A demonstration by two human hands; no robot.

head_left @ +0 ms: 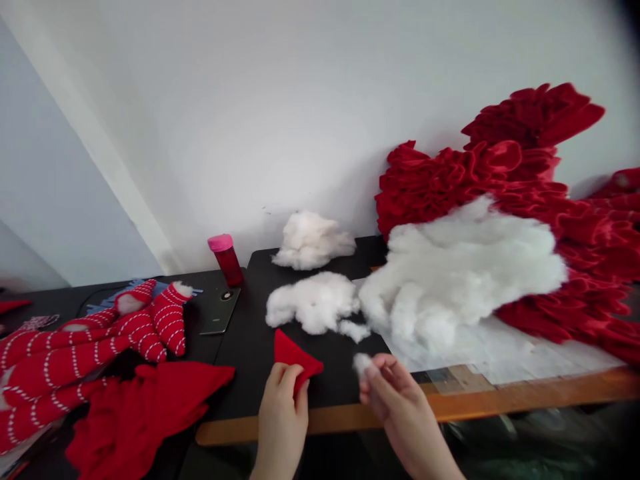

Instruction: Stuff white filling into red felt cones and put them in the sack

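My left hand point(285, 407) is closed on a red felt cone point(291, 353), whose pointed corner sticks up above the fingers. A small tuft of white stuffing point(362, 363) is pinched between the thumb and fingers of my right hand point(395, 397), a short way to the right of the cone. Both hands are over the front edge of the black table point(340, 393). Just beyond them lies a loose clump of white stuffing point(315, 303), with a second clump point(315, 240) behind it by the wall.
At right, a large mound of white stuffing point(465, 273) rests against piled red fabric pieces point(500, 167). Red striped stuffed pieces point(75, 353) and more red felt cones point(150, 407) lie left. A phone point(220, 313) and a pink-lidded bottle point(227, 260) stand between.
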